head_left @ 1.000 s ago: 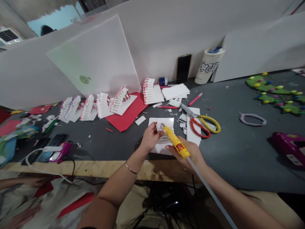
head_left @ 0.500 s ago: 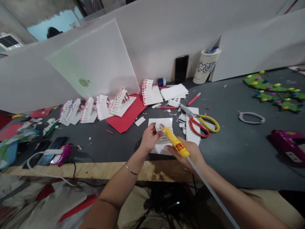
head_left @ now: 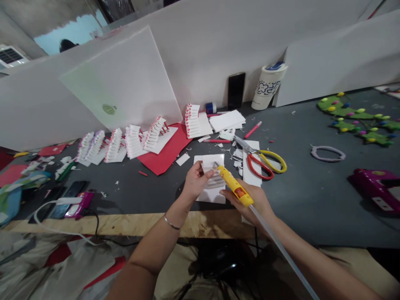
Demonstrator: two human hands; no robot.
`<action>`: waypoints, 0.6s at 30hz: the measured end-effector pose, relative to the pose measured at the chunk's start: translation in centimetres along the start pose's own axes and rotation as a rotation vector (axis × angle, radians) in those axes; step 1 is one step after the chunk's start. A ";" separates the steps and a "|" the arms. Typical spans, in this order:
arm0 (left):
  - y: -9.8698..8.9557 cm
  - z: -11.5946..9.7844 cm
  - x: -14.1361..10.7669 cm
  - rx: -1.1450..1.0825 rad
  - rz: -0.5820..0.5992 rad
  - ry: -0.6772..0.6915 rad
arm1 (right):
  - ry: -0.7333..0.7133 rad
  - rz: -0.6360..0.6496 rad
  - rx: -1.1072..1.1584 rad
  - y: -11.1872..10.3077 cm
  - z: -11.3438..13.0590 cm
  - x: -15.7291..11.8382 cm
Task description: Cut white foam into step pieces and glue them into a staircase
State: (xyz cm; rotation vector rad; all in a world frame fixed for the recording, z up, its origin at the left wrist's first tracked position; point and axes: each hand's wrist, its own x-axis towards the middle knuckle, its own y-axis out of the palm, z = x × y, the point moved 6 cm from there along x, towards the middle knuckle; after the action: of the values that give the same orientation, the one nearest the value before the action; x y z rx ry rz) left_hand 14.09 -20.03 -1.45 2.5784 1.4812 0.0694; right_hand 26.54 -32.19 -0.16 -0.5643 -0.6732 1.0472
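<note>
Busy over the white card (head_left: 212, 196).
The right hand (head_left: 251, 201) is closed around a yellow hot glue gun (head_left: 235, 191) (clear glue stick (head_left: 283, 254) trailing behind), its nozzle just beside the folded paper piece (head_left: 208, 166) that the left hand (head_left: 196, 181) pinches above the card.

Nothing here can be read for certain. The cup (head_left: 268, 88) carries a blue curly mark, perhaps stylised lettering, that can't be made out. Left of the cup, the round green sticker (head_left: 109, 109) on the white board (head_left: 125, 79) is too small to read. Right of the cup, the magenta device (head_left: 379, 187) has a white label (head_left: 381, 203), blurred. Below the cup, the yellow glue gun (head_left: 235, 191) shows only an orange patch (head_left: 240, 192), with no legible print.
</note>
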 end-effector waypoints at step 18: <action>-0.4 -0.1 0.3 -0.002 -0.027 0.046 | 0.085 0.062 0.051 -0.9 -0.7 0.3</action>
State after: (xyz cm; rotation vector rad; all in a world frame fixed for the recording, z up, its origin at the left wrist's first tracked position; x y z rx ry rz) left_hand 13.84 -19.58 -1.46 2.5710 1.5310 0.1267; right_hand 27.69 -32.33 0.05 -0.5845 -0.5560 1.0889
